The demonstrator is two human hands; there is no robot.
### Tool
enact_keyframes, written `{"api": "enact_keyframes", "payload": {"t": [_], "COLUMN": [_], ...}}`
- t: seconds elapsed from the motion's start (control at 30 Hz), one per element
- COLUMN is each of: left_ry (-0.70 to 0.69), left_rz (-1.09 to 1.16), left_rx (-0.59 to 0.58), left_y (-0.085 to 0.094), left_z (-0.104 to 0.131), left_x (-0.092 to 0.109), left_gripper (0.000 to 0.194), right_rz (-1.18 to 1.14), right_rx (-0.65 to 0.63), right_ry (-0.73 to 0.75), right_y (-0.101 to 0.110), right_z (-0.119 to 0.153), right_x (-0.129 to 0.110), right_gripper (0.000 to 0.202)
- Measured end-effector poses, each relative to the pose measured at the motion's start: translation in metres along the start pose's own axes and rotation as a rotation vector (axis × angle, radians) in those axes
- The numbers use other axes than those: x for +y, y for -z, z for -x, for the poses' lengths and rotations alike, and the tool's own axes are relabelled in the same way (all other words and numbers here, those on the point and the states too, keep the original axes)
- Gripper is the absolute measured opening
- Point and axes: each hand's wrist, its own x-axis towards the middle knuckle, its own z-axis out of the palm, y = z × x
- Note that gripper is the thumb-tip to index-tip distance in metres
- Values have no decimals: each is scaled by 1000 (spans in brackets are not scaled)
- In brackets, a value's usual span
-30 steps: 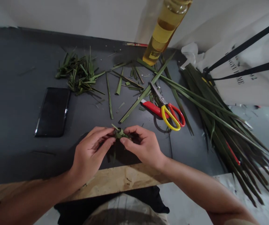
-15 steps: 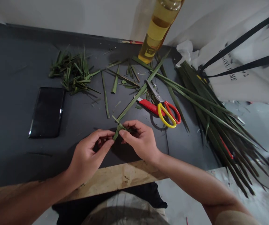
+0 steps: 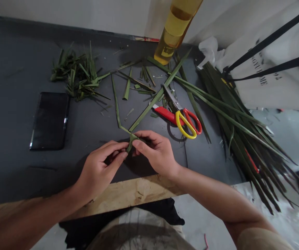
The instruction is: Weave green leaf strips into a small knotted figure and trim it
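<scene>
One folded leaf (image 3: 131, 140) is fingertip-pinched by left hand (image 3: 97, 168) and right hand (image 3: 158, 152), probably to hold its crease; scissors (image 3: 178, 106) lie right, within reach.

Dk grey tabletop (image 3: 9, 114) holds blk phone (image 3: 50, 121), leaf scraps (image 3: 83, 80), red cutter (image 3: 166, 114), scissors (image 3: 180, 109) & btl (image 3: 174, 29).
</scene>
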Motion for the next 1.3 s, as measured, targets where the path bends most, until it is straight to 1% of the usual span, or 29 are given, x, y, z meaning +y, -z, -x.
{"api": "enact_keyframes", "payload": {"t": [0.2, 0.33, 0.43, 0.53, 0.63, 0.77, 0.9, 1.03, 1.1, 1.3], "left_ry": [29, -8, 26, 63, 59, 41, 25, 11, 9, 6], "left_rz": [35, 19, 35, 61, 71, 60, 5, -20, -23, -46], "left_rx": [-1, -10, 0, 10, 6, 0, 5, 17, -1, -48], "left_y": [-2, 2, 3, 1, -2, -3, -3, -1, -1, 0], "left_z": [2, -3, -5, -6, -4, -3, -4, -5, -5, -6], "left_x": [-1, 0, 3, 5, 6, 7, 8, 8, 8, 11], "left_gripper": [15, 11, 9, 12, 14, 16, 17, 16, 17, 19], "right_rz": [2, -22, -24, -44, -33, -20, -42, -89, -95, -91], "right_rx": [30, -17, -59, -79, -47, -20, -21, -59, -61, -2], "right_ry": [25, 8, -25, -35, -50, -64, -86, -126, -127, -106], "right_y": [0, 1, 0, -2, -5, -8, -8, -5, -4, -5], "right_z": [-2, -2, -1, 2, 3, 5, 3, 0, -1, 1], "right_x": [-3, -3, -2, 0, 2, 1, 0, -2, -3, -3], "right_gripper": [32, 34, 35, 29, 23, 20, 24, 29, 30, 24]}}
